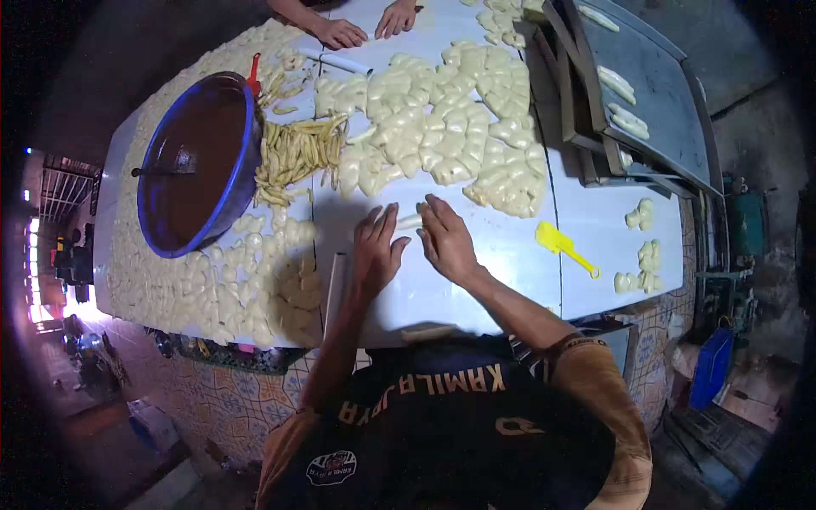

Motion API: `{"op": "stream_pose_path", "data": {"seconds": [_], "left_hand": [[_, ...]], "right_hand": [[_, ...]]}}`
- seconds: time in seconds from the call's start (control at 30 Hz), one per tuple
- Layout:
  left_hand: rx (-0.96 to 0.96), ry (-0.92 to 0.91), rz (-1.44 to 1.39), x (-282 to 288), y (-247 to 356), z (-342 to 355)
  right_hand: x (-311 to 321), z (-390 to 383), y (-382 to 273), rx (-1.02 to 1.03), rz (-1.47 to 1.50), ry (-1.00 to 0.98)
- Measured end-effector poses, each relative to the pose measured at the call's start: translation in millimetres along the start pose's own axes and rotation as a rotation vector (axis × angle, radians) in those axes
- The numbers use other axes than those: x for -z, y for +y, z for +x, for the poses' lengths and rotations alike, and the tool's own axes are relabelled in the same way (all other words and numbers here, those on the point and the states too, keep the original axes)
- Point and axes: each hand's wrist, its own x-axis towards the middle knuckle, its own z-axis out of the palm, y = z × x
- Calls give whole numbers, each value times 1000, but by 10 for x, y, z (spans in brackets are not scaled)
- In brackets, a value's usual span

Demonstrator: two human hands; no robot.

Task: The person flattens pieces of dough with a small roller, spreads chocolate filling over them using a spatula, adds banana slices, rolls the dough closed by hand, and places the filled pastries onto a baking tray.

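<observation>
A short pale roll of dough (409, 223) lies on the white table between my two hands. My left hand (378, 248) has its fingers stretched forward at the roll's left end, thumb apart. My right hand (448, 238) lies with fingers extended over its right end. Neither hand is wrapped around it. Beside my left forearm lies a white rolling pin or tube (334, 289). Just beyond my hands spread many flattened dough pieces (450, 127). Left of these is a pile of yellow-brown strips resembling sliced banana (297, 153).
A blue basin (252, 140) of brown contents stands left, near a red-handled tool (254, 72). A yellow scraper (557, 240) lies right. Metal trays (654, 93) with dough rolls are stacked far right. Across the table, another person's hands (342, 34) work near a second white tube (336, 60).
</observation>
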Motion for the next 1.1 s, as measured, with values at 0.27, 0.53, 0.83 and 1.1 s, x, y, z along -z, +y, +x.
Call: {"op": "stream_pose_path", "data": {"seconds": [0.27, 0.53, 0.83, 1.1], "left_hand": [[423, -91, -681, 59, -65, -285], [153, -276, -395, 445, 773, -1550], [221, -132, -513, 363, 754, -1600], [259, 152, -301, 140, 376, -1314]], "right_hand": [[207, -45, -168, -510, 607, -421], [875, -1243, -493, -128, 393, -627], [769, -1153, -610, -106, 419, -627], [648, -816, -344, 231, 20, -487]]}}
